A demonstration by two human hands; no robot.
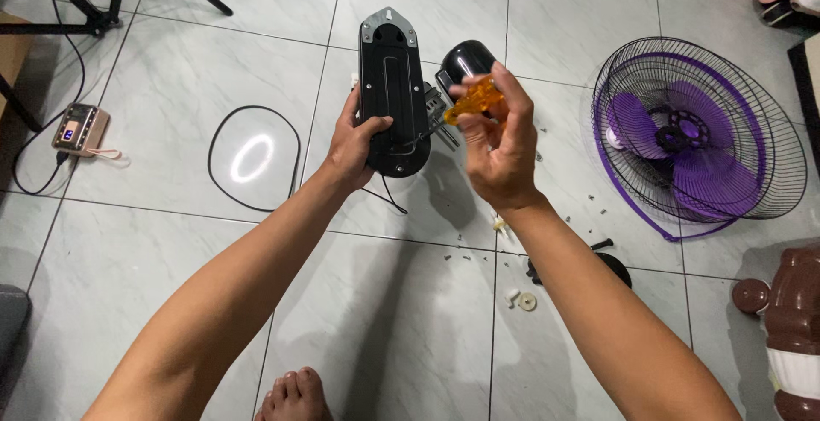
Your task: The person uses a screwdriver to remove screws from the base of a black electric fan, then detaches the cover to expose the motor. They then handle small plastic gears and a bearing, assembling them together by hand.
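My left hand (352, 146) grips a long black fan base housing (391, 88) and holds it upright above the floor, thumb across its lower front. Behind it sits the round black motor cover (465, 56). My right hand (504, 152) holds a screwdriver with an amber handle (475, 99); its thin metal shaft (430, 134) points left and down to the lower part of the housing. A black cord hangs from under the housing.
A purple fan blade inside a black and purple wire grille (696, 135) lies on the tiled floor at right. Small screws and white parts (523, 300) are scattered below my right arm. A black cable loop (253, 158), a power strip (79, 129) and tripod legs lie left. A brown figure (790, 318) stands at lower right.
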